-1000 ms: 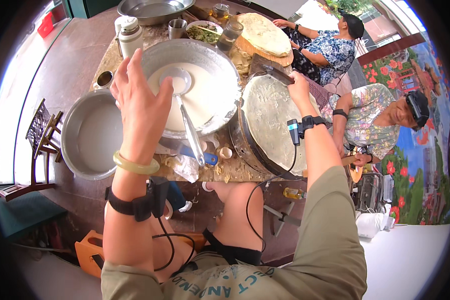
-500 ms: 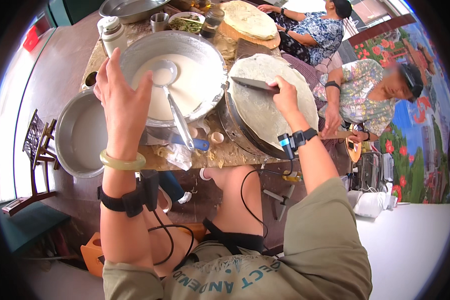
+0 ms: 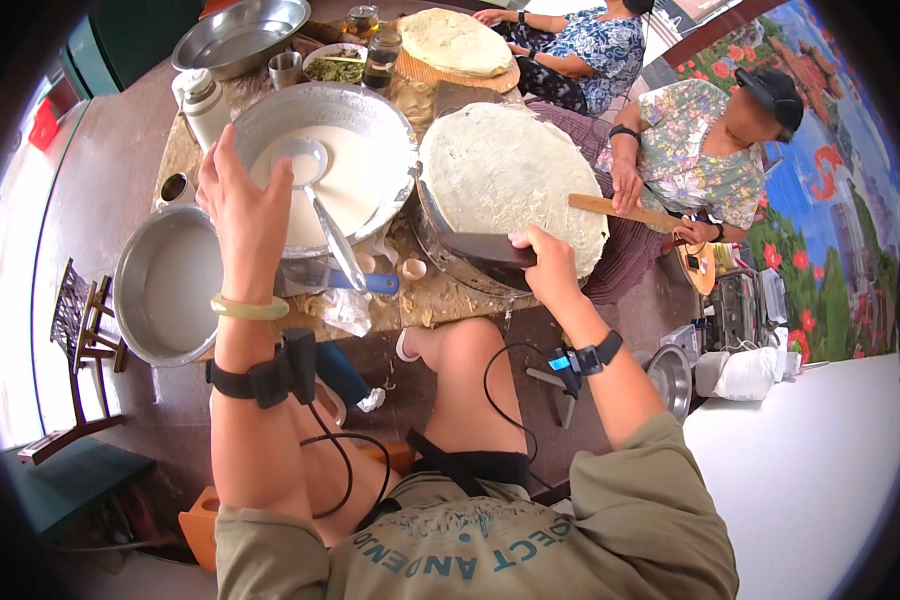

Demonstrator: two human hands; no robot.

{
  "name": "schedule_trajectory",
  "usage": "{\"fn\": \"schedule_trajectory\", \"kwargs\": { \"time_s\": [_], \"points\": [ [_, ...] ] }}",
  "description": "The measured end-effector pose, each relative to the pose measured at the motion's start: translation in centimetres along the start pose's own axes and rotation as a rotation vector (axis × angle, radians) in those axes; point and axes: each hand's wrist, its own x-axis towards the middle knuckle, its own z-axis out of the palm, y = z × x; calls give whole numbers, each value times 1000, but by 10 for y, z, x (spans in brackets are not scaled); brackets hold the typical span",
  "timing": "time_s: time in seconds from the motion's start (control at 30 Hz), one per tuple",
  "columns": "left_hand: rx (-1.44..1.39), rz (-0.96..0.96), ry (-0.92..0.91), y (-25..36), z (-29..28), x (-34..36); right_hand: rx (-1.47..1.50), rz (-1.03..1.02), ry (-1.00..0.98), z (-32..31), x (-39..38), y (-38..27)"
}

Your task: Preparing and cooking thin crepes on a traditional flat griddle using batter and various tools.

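Right hand (image 3: 550,268): wrapped around the end of a dark flat blade (image 3: 485,249), thumb uppermost. Left hand (image 3: 245,200): fingers spread wide, nothing in it, raised in front of the batter basin (image 3: 398,125); whether it touches the rim, cannot tell.

The pale round sheet of dough (image 3: 510,170) lies on the griddle (image 3: 446,262), right of the basin. Its top is streaked and uneven. The blade lies across the near left edge, pointing left; contact along its length is not clear from this angle.

Step in hand, as judged: working the blade along the near margin of the sheet. For a good result, hold the blade at a low angle, press lightly and evenly, and follow the curve of the edge; a steep tip would probably tear the thin dough or drag it into folds. A relaxed wrist should help.

Note: a co-worker's hand (image 3: 626,188) holds a wooden stick (image 3: 592,204), its tip over the sheet's right edge. Best to leave that side room so the tools do not cross. Also keep the left forearm clear of the ladle (image 3: 332,238), whose handle overhangs the basin rim.
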Motion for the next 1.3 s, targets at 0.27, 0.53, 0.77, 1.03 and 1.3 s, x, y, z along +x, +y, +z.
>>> {"fn": "schedule_trajectory", "kwargs": {
  "time_s": [0.27, 0.53, 0.77, 1.03, 1.3],
  "points": [
    [-46, 8, -12, 12, -9, -1, 2, 358, 27, -59, 10, 40],
    [-24, 11, -40, 16, 0, -1, -111, 251, 186, -33, 66, 84],
    [-22, 52, -47, 17, 3, -1, -187, 311, 203, -8, 55, 58],
    [-58, 39, -82, 24, 13, -3, -174, 309, 137, -8, 22, 30],
    [-38, 35, -87, 13, 10, -3, -154, 316, 128, -8, -6, 4]
  ]
}}
